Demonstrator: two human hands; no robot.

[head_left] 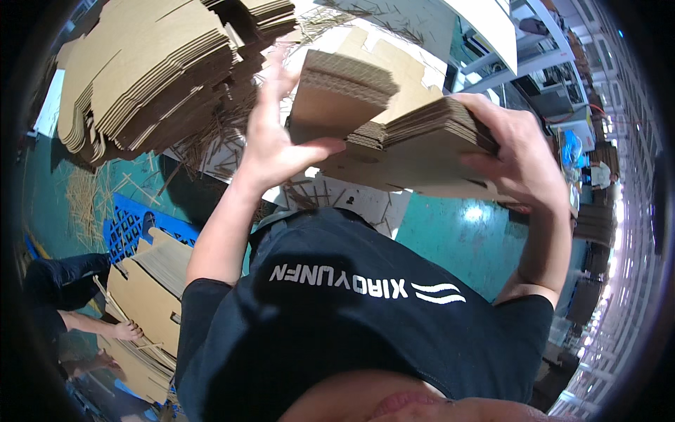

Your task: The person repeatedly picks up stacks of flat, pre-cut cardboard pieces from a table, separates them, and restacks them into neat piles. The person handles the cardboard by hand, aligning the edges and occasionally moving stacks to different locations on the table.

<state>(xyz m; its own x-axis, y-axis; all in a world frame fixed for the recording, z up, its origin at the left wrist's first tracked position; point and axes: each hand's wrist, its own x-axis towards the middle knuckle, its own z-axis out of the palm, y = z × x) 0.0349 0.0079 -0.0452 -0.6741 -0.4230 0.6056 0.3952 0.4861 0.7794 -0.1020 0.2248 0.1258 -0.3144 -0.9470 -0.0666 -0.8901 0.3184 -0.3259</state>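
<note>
A bundle of die-cut brown cardboard sheets (436, 162) stands on edge in front of me, its corrugated edges facing up. My right hand (517, 151) is closed round the bundle's right end, thumb on the near face and fingers over the far side. My left hand (278, 137) is at the bundle's left end, its fingers spread and slightly blurred. The left thumb points across the near face of the upright left section (334, 109); whether it touches is hard to tell. Under and behind the bundle lie a flat cardboard sheet (404, 67) and a white surface (365, 207).
A tall stack of cut cardboard (151, 63) stands at the far left, with thin cardboard scraps (218, 141) beside it. At lower left, another person's hand (128, 330) rests on cardboard (151, 281) by a blue plastic pallet (126, 228). A white-topped metal frame (524, 67) stands far right.
</note>
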